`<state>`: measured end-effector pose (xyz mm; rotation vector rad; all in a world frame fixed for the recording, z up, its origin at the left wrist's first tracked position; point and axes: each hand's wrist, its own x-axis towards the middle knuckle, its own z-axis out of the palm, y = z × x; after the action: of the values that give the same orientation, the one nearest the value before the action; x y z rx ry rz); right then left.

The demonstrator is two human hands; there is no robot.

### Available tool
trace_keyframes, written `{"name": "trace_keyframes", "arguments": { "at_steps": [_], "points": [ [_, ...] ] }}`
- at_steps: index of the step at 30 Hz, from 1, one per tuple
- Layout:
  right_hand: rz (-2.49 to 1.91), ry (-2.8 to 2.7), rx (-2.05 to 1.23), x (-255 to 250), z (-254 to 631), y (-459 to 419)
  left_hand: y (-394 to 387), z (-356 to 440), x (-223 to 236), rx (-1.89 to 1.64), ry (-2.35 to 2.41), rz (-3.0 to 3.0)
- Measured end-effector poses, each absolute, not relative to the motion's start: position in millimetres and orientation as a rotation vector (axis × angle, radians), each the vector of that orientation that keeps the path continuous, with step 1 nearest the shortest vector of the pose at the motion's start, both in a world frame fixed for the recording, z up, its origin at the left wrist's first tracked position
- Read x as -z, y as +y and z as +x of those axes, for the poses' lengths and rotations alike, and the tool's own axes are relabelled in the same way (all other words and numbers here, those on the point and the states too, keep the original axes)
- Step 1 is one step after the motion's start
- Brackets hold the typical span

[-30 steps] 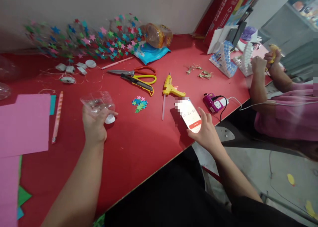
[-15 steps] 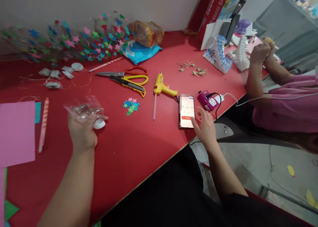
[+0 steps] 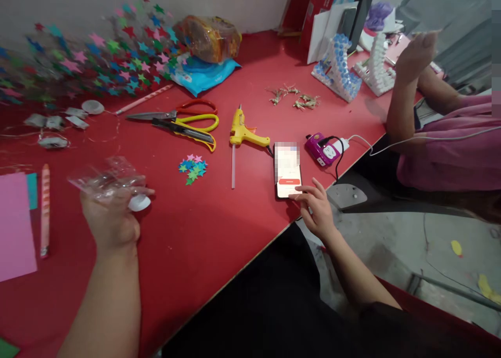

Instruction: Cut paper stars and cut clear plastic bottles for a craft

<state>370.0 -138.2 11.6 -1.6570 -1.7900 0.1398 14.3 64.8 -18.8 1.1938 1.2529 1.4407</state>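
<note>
My left hand (image 3: 113, 222) is closed round a crumpled clear plastic bag (image 3: 102, 183) above the red table. A round white piece (image 3: 140, 202) sticks out by its thumb; whether it is inside the bag I cannot tell. At the table's front edge lies a smartphone (image 3: 288, 182) with a lit screen and a red button. My right hand (image 3: 318, 212) reaches over its lower end, fingers stretched, one fingertip at the bottom of the screen. Left of the phone is a yellow glue gun (image 3: 250, 134) with a clear glue stick. A small pile of foam stars (image 3: 193, 168) lies farther left.
Scissors (image 3: 156, 116) and a yellow utility knife (image 3: 188, 132) lie behind the stars. A star-filled clear wrap (image 3: 105, 60) lines the wall. A purple power socket (image 3: 323, 150) sits right of the phone. Another person's hand (image 3: 417, 55) is raised at the right.
The view has shifted, so most table things appear farther left. My right hand's fingers have moved down to the phone's lower edge, and its screen content has changed. My left hand keeps the bag.
</note>
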Motion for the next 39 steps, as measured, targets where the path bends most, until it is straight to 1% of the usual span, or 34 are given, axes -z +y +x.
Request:
{"name": "trace_keyframes", "arguments": {
  "at_steps": [3, 6, 9, 13, 19, 24, 28, 33, 39],
  "points": [
    [-1.621, -1.673, -0.086, -14.2, 373.0, -130.7, 65.5, 12.8, 21.0, -1.476, 1.206, 1.076],
    [-1.682, -1.576, 0.003, -18.4, 377.3, -119.9, 65.0, 13.3, 20.7, -1.486, 1.182, 1.089],
    [-1.787, -1.600, 0.046, -19.3, 383.4, -109.8, 65.4, 14.0, 20.1, -1.502, 1.164, 1.093],
    [-1.871, -1.597, -0.028, -14.8, 389.7, -104.2, 68.9, 13.4, 22.5, -1.551, 1.156, 1.057],
    [-1.853, -1.644, -0.130, -5.8, 387.8, -101.3, 70.5, 14.6, 22.5, -1.561, 1.163, 1.054],
    [-1.858, -1.534, -0.078, -4.3, 389.0, -98.3, 67.9, 16.6, 17.2, -1.550, 1.147, 1.075],
    [-1.759, -1.476, -0.107, -5.4, 390.7, -96.2, 69.5, 13.8, 20.4, -1.555, 1.144, 1.070],
    [-1.590, -1.265, -0.349, 0.1, 389.7, -89.2, 71.2, 12.2, 24.2, -1.565, 1.147, 1.085],
    [-1.536, -1.370, -0.354, 3.1, 389.7, -81.3, 68.6, 19.4, 15.5, -1.551, 1.202, 1.083]
  ]
}}
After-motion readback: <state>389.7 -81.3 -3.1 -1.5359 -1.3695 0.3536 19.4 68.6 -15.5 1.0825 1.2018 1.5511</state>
